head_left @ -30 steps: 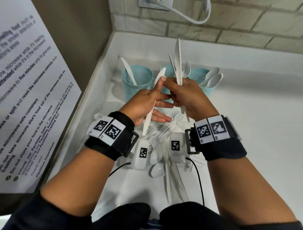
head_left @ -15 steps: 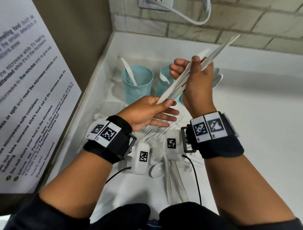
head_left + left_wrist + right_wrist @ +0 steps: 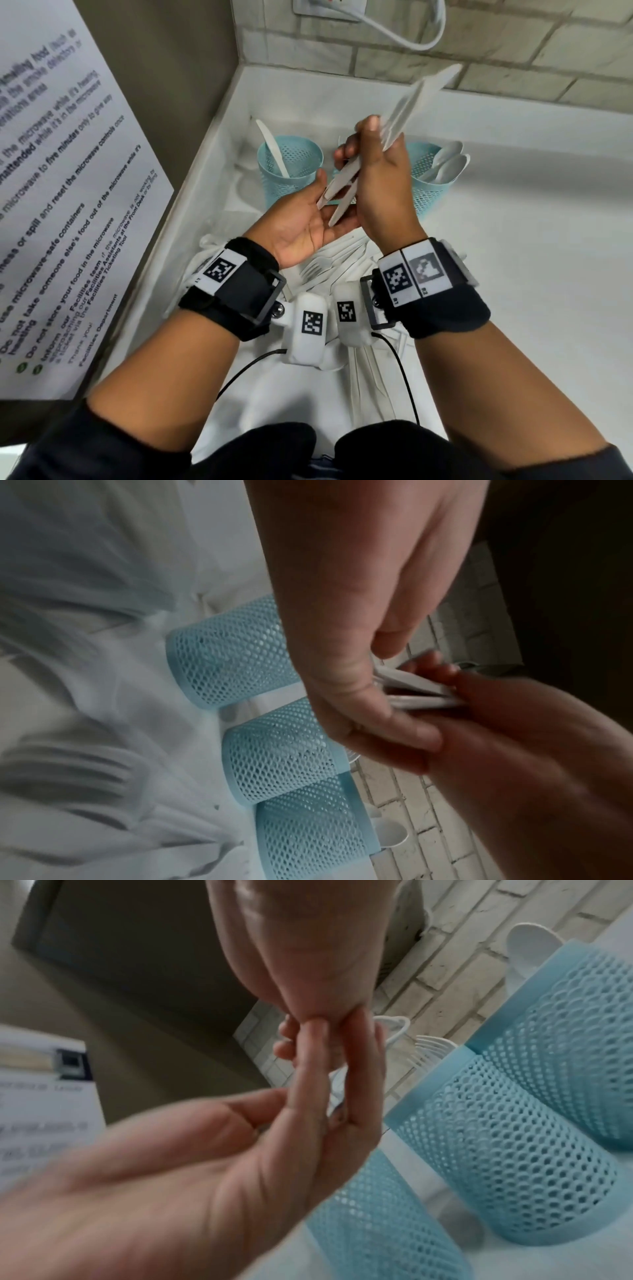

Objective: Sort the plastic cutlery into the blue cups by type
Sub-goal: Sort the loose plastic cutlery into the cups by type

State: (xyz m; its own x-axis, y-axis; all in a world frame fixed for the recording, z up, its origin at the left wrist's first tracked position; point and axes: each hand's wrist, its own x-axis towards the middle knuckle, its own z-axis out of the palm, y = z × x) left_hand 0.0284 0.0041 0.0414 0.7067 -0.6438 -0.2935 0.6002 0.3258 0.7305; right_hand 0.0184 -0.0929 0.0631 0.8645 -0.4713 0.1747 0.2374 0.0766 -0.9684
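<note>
My right hand (image 3: 368,147) grips a bundle of white plastic knives (image 3: 407,106), tilted with the blades up to the right and the handles down to the left. Beneath it my left hand (image 3: 317,195) lies palm up and open, its thumb and palm touching the handle ends (image 3: 418,688). Three blue mesh cups stand behind the hands. The left cup (image 3: 291,171) holds one knife (image 3: 274,150). White spoons (image 3: 448,164) fill the right cup (image 3: 428,185). The middle cup (image 3: 507,1150) holds forks (image 3: 431,1047) and is hidden by my hands in the head view.
A loose pile of white cutlery (image 3: 329,263) lies on the white counter (image 3: 531,274) under my wrists. A brick wall with a socket and white cable (image 3: 394,31) runs behind the cups. On the left stands a printed notice (image 3: 51,205).
The knife my left hand held a second ago has joined the right hand's bundle. The bundle tipped to the right, then came down onto my left palm, which turned upward.
</note>
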